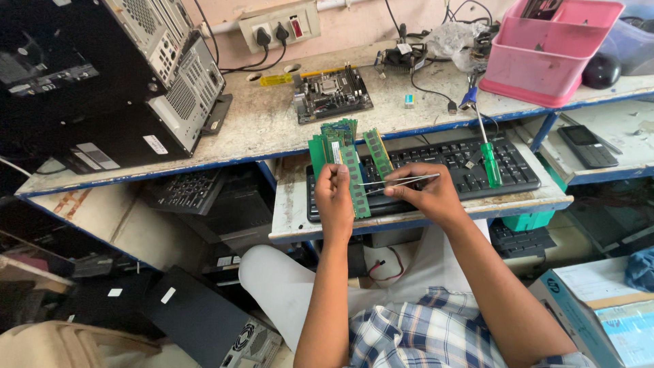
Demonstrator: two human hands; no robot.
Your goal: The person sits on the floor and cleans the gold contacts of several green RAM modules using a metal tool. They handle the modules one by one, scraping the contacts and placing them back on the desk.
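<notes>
My left hand (pixel 334 199) grips the lower end of a long green memory module (pixel 355 182) and holds it upright over a black keyboard (pixel 477 167). My right hand (pixel 426 193) pinches metal tweezers (pixel 398 181), whose tips reach left and touch the module. More green memory modules (pixel 338 136) lie fanned out on the keyboard's far left, and another one (pixel 377 152) lies beside them.
A green-handled screwdriver (pixel 490 160) lies across the keyboard. On the worn bench top (pixel 259 126) sit a small motherboard (pixel 332 92), computer cases (pixel 136 75) and a pink tub (pixel 545 58). A phone (pixel 588 146) lies on the right shelf. More cases stand on the floor.
</notes>
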